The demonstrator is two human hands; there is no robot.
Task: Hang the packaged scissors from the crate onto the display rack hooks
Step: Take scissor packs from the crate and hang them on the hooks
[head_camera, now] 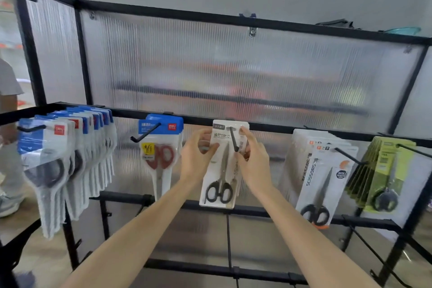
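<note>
Display rack, middle rail [268,127], contents read left to right with the centre hook [233,139] as landmark.

- Far left of the centre hook: a deep row of blue-topped packs [70,147] with dark-handled scissors, filling its own hook.
- Just left of the centre hook: red-handled packs [161,145], a few deep, the hook tip showing in front.
- At the centre hook: white packaged scissors [222,166], black handles down, card top up near the rail. The hook passes through the hang hole; the pack looks threaded on but not yet pushed back. Left hand [198,159] pinches the left edge of the card between thumb and fingers. Right hand [253,161] grips the right edge, fingers curled round it beside the hook tip.
- Right of the centre hook: white "SCISSORS" packs [320,177], then olive-green packs [383,170] at the far right.
- Crate: not in view.

Risks, as judged: letting go early could leave the pack near the upturned tip, where a knock might lift it off. Pushing unevenly with one hand could twist the card and tear the hang hole.
</note>
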